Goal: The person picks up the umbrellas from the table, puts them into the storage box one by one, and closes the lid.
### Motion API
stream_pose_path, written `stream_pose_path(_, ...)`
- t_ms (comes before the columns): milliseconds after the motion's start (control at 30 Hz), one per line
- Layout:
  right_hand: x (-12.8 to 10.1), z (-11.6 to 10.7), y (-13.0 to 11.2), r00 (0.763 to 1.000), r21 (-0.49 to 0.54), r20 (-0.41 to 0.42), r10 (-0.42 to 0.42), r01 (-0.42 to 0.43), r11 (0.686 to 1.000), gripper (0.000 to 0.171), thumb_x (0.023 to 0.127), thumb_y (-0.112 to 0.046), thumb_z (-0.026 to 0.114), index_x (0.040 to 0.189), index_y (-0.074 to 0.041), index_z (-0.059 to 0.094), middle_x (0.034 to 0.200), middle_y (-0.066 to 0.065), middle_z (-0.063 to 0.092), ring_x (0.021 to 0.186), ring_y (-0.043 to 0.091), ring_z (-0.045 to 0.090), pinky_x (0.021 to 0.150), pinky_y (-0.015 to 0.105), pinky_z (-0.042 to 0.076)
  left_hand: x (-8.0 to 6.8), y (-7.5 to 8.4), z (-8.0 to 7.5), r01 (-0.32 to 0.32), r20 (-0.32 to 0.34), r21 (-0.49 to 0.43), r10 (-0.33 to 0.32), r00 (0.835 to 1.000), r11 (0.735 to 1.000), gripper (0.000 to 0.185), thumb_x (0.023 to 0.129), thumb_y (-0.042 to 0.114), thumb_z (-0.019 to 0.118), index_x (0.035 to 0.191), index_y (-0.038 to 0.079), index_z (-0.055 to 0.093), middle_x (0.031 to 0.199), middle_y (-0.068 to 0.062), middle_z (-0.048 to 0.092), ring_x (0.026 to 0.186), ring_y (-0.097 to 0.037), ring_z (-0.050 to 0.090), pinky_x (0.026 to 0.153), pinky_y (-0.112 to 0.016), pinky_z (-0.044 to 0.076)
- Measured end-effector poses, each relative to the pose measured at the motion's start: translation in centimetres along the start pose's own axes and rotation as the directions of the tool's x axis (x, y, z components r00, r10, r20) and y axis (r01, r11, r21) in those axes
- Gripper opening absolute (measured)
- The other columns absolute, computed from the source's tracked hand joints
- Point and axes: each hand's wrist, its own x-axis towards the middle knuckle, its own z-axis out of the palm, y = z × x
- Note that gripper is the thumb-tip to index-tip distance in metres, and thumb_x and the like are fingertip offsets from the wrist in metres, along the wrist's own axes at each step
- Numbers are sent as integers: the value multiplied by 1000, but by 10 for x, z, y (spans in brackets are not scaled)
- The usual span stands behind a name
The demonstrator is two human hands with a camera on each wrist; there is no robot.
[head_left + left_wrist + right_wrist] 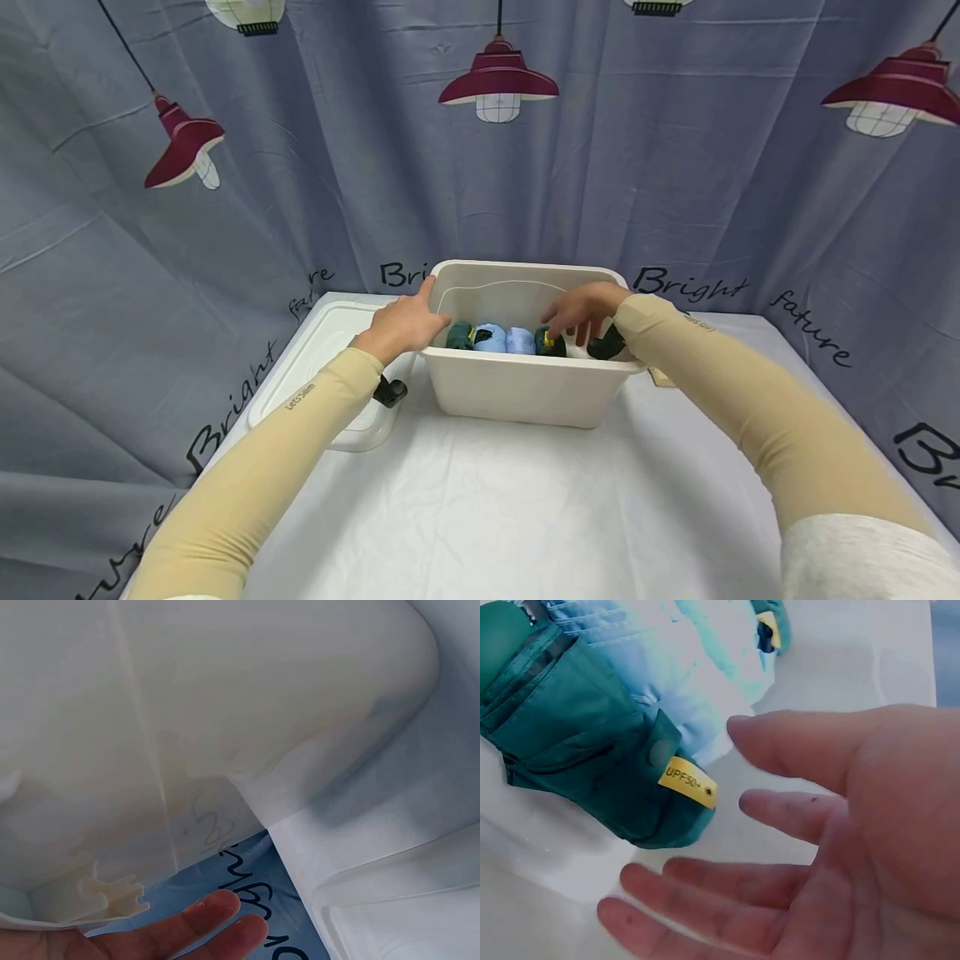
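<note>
A white plastic bin (525,387) stands at the middle of the table. It holds a row of rolled fabric items: dark green (459,336), light blue (491,337), and a dark green roll (551,343) with a yellow tag (688,782). My left hand (405,323) rests on the bin's left corner, thumb on the rim. Its straight fingers (217,921) lie against the outer wall (225,690). My right hand (561,327) hovers inside the bin with its fingers spread and holds nothing. In the right wrist view its open palm (697,825) is just beside the tagged green roll (592,750).
The bin's white lid (318,358) lies flat to the left, with a black latch (390,392) at its near corner. A white cloth (525,508) covers the table. A grey curtain (225,208) printed with lamps closes in the back and sides.
</note>
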Motion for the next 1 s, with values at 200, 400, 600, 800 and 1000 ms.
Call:
stream_pose_path(200, -14, -10, 3, 999, 86, -10, -37, 37, 996, 67, 103, -29, 51, 159, -3, 24, 151, 33, 39, 131, 44, 53, 100, 50, 51, 0, 0, 0, 4, 9, -4, -4, 1000, 1000, 84, 95, 51, 49, 164, 25, 8, 130, -18, 64, 104, -35, 65, 82, -51, 48)
stream_pose_path(400, -32, -26, 10, 993, 154, -71, -89, 99, 983, 65, 104, -34, 51, 160, -11, 28, 157, 25, 37, 136, 40, 48, 100, 48, 51, -1, -1, -1, 1, 5, 2, -1, 1000, 1000, 84, 96, 51, 49, 164, 24, 7, 131, -19, 63, 108, -37, 64, 87, -53, 48)
stream_pose_path(600, -51, -36, 18, 984, 165, -127, -128, 149, 975, 64, 104, -32, 52, 159, -10, 29, 157, 27, 36, 137, 42, 47, 100, 49, 51, -1, -2, 0, 1, 3, 8, -1, 1000, 1000, 84, 96, 52, 49, 164, 24, 8, 131, -20, 63, 104, -36, 65, 82, -51, 48)
stream_pose_path(800, -71, -43, 26, 972, 189, -183, -149, 184, 965, 64, 104, -30, 52, 159, -9, 29, 158, 26, 35, 139, 45, 44, 102, 53, 48, -1, -1, 0, 2, 10, 12, -2, 1000, 1000, 84, 96, 51, 49, 164, 24, 7, 131, -19, 63, 102, -36, 65, 81, -50, 48)
stream_pose_path(1000, -87, -48, 41, 960, 200, -237, -151, 200, 959, 64, 104, -30, 53, 159, -10, 28, 158, 26, 35, 139, 44, 44, 101, 53, 49, -1, 2, 0, -3, 9, 4, 3, 1000, 1000, 84, 96, 51, 49, 164, 24, 8, 130, -19, 63, 102, -36, 65, 82, -51, 48)
